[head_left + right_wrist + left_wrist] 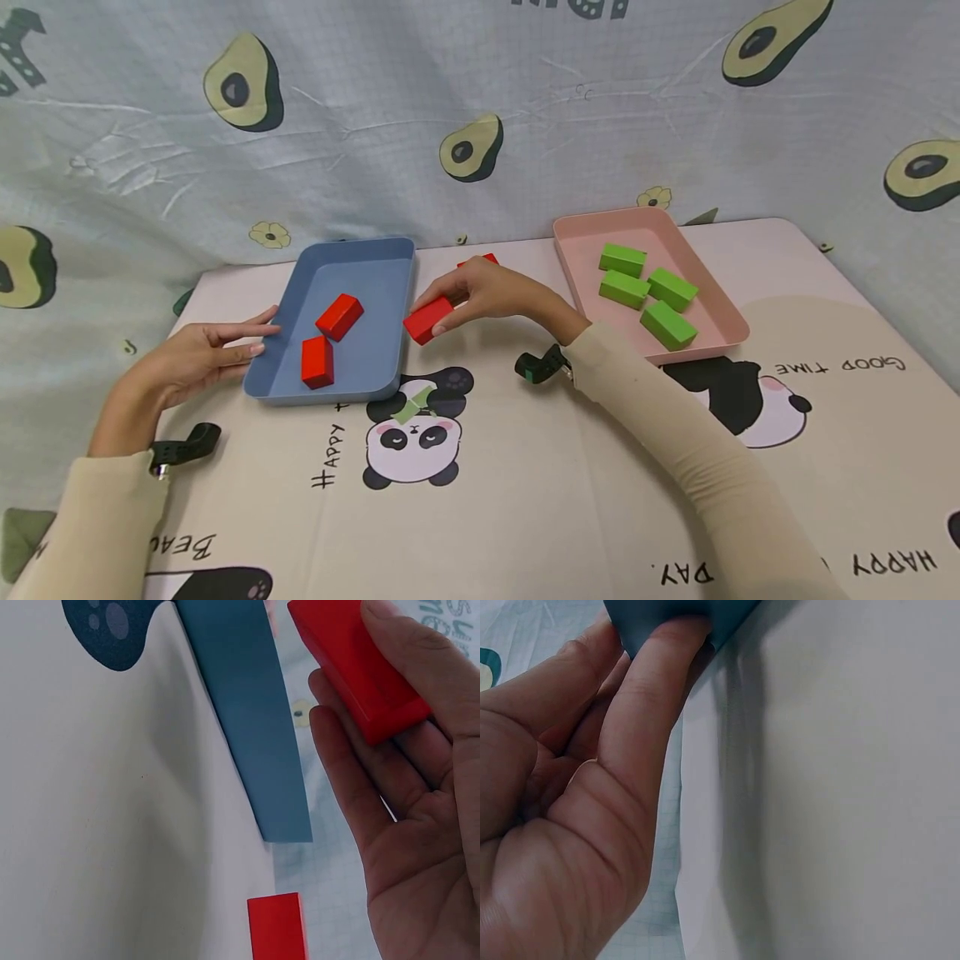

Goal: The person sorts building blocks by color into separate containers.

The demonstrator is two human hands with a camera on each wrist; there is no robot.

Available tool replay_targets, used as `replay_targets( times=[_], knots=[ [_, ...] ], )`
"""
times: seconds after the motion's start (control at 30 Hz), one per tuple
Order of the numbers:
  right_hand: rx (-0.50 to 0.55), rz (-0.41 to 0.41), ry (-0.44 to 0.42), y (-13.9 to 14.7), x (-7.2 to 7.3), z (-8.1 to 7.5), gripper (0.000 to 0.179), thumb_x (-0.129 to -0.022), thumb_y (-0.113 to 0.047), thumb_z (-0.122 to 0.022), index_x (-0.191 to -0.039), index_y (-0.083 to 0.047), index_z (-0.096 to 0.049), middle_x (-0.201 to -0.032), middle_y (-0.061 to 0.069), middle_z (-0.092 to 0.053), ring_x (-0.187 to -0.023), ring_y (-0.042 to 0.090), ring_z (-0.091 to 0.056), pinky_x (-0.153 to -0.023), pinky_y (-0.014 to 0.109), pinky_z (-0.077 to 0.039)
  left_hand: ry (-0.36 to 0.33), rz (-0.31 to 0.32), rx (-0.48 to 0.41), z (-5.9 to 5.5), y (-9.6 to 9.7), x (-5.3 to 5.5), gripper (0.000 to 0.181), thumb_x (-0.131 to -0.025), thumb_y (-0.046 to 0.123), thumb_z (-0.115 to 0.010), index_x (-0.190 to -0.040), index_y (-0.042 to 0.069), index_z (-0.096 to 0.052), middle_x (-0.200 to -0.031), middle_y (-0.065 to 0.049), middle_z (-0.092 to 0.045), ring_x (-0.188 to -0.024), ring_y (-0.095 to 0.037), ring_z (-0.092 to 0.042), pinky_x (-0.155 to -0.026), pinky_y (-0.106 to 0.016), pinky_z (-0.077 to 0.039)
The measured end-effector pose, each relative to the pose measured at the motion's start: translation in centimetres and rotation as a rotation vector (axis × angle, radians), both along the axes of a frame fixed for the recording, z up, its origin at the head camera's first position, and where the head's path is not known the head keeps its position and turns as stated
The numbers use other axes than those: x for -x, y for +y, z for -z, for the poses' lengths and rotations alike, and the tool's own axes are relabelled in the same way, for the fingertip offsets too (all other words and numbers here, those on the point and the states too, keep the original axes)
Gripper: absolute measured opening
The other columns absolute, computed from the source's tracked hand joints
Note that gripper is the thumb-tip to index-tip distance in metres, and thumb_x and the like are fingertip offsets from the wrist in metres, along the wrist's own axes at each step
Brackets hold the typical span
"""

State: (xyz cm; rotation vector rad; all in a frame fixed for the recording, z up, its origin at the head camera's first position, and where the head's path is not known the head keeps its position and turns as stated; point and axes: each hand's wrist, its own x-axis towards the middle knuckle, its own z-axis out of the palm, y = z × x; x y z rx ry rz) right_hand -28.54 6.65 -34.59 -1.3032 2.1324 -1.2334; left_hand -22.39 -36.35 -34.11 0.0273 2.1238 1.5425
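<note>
Just right of the blue tray [322,395], my right hand [487,292] pinches a red block [429,320] between thumb and fingers. In the right wrist view this red block [360,667] is raised beside the tray's outer wall [251,727]. Two more red blocks [340,317] lie inside the blue tray. Another red block [491,259] lies on the table behind my right hand, mostly hidden by it. My left hand [198,358] grips the tray's left rim. In the left wrist view, a digit [641,712] lies against the blue wall [682,609].
A pink tray [720,321] at the back right holds several green blocks [667,325]. The table [487,500] has a printed panda cloth. A hanging avocado-patterned sheet [360,75] borders the table's far edge.
</note>
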Motion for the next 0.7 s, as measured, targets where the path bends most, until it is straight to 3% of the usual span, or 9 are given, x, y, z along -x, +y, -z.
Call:
replay_targets(
  times=[0.37,0.6,0.7],
  knots=[
    [0.031,-0.009,0.013,-0.6,0.2,-0.3,0.037,-0.088,-0.015,-0.082,-0.123,-0.008,-0.074,-0.114,0.002,-0.074,-0.094,0.014,-0.069,-0.089,0.029,-0.058,-0.002,0.004,-0.053,0.2,-0.2,0.0,0.046,-0.099,0.004,-0.065,-0.143,0.005,-0.055,-0.141,0.036,-0.049,-0.114,0.005,-0.062,-0.089,-0.025,-0.057],
    [0.044,-0.003,0.017,-1.1,0.2,-0.5,0.038,-0.087,-0.014,-0.082,-0.123,-0.007,-0.074,-0.110,0.003,-0.073,-0.090,0.015,-0.070,-0.086,0.030,-0.058,0.006,0.010,-0.014,0.1,-0.1,0.1,0.049,-0.099,0.007,-0.066,-0.145,0.003,-0.050,-0.152,0.028,-0.041,-0.114,0.006,-0.062,-0.089,-0.025,-0.056],
    [0.060,-0.012,0.012,-1.4,0.2,-0.7,0.037,-0.087,-0.013,-0.081,-0.123,-0.006,-0.074,-0.110,0.004,-0.073,-0.089,0.015,-0.070,-0.085,0.031,-0.059,0.003,0.018,-0.030,0.1,-0.1,0.1,0.047,-0.099,0.006,-0.066,-0.144,0.005,-0.053,-0.148,0.032,-0.044,-0.114,0.006,-0.062,-0.089,-0.025,-0.056]
  ],
)
